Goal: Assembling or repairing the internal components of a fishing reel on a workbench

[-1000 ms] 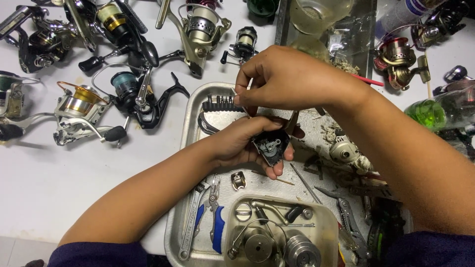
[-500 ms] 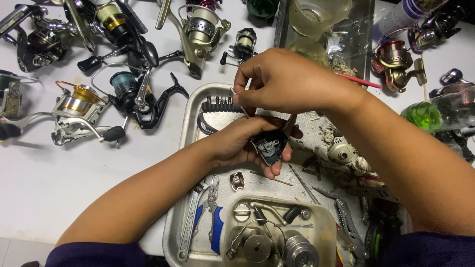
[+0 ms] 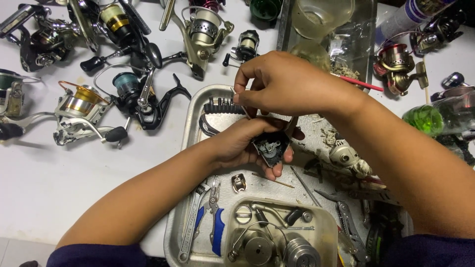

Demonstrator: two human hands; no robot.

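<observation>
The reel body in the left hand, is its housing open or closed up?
Open. The reel body, cradled in the left hand, shows bare gears inside, with no side cover over them. The right hand works just above it.

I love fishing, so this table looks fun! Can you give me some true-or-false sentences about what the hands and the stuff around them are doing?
1. The left hand cradles a small dark reel body. True.
2. The right hand rests flat on the table. False: it is raised above the reel body, fingers pinched.
3. Blue-handled pliers lie in the metal tray. True.
4. The reel with the gold spool lies inside the tray. False: it lies on the white table, left of it.
</observation>
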